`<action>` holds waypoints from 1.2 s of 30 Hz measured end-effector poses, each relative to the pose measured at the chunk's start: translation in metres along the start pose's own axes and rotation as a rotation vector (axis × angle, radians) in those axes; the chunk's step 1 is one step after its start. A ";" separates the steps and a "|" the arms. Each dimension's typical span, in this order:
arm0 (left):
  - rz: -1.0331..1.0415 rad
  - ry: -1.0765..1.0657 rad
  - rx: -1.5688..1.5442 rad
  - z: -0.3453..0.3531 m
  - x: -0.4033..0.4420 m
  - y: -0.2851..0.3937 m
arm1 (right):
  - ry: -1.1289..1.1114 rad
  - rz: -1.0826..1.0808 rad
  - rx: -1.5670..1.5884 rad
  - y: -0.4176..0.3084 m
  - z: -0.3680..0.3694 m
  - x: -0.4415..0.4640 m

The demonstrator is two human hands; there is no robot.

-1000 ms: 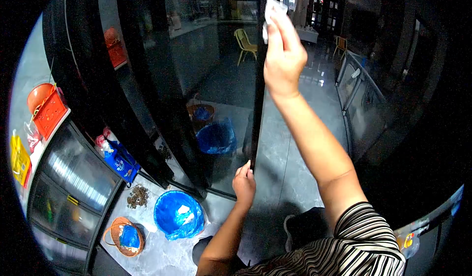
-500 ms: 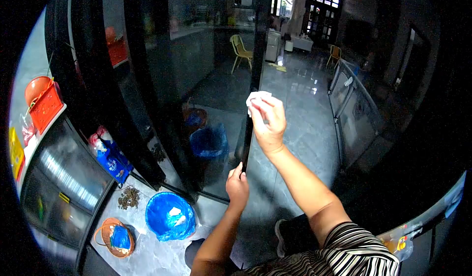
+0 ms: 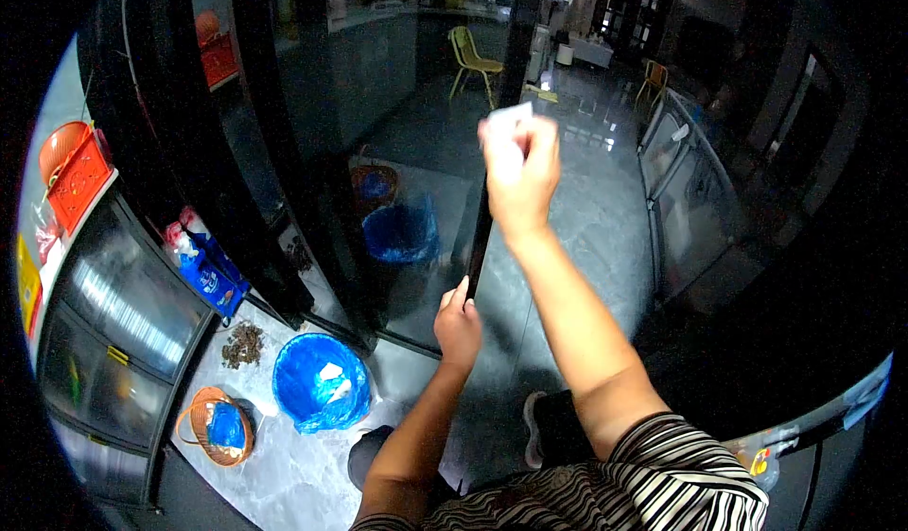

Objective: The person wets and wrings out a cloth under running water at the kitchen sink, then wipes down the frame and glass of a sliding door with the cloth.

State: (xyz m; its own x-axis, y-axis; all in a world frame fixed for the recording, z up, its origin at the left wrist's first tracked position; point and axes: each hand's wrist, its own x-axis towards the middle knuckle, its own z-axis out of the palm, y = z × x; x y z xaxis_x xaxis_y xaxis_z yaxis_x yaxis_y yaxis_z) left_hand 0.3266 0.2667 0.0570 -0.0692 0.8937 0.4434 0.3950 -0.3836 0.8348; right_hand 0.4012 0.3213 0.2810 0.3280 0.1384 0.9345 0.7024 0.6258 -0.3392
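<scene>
My right hand (image 3: pixel 522 174) is closed on a crumpled white tissue (image 3: pixel 512 113), which pokes out above the fingers. It is raised at the dark edge of a glass door (image 3: pixel 416 115); motion blur hides whether the tissue touches the frame. Lower down, my left hand (image 3: pixel 458 330) grips the same door edge, its fingers wrapped round the black frame. The glass reflects a chair, a blue bin and a basket.
On the floor at left stand a blue-lined bin (image 3: pixel 295 394) with white scraps inside and a wicker basket (image 3: pixel 200 427). Beside them are a dark brown pile (image 3: pixel 243 345) and a blue bag (image 3: pixel 213 280). A red-orange basket (image 3: pixel 83 186) sits on a glass-fronted cabinet (image 3: pixel 128 290).
My right hand has moved up along the door edge with the tissue. My left hand keeps its grip on the frame, and the camera view has shifted slightly.
</scene>
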 end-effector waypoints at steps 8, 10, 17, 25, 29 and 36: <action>-0.038 0.009 -0.263 0.010 -0.002 -0.027 | -0.274 0.180 0.023 0.031 -0.030 -0.104; -0.029 0.014 -0.240 0.005 -0.003 -0.019 | -0.178 0.075 0.055 0.019 -0.018 -0.053; -0.047 0.009 -0.309 0.017 0.001 -0.041 | -0.057 0.044 0.111 0.011 0.002 0.020; -0.256 -0.051 -0.825 0.017 0.004 -0.044 | -0.452 0.427 -0.028 0.066 -0.053 -0.216; -0.276 -0.067 -0.749 0.015 0.003 -0.047 | -0.379 0.409 0.032 0.057 -0.046 -0.193; -0.317 -0.063 -0.534 0.008 0.008 -0.024 | -0.008 0.019 0.250 0.000 0.000 0.037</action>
State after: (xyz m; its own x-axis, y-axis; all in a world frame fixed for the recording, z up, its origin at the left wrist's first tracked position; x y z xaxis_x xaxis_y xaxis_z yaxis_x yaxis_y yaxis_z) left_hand 0.3240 0.2846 0.0380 -0.0476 0.9890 0.1404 -0.1501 -0.1460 0.9778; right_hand 0.4136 0.3266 0.3157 0.3335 0.1574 0.9295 0.5177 0.7934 -0.3201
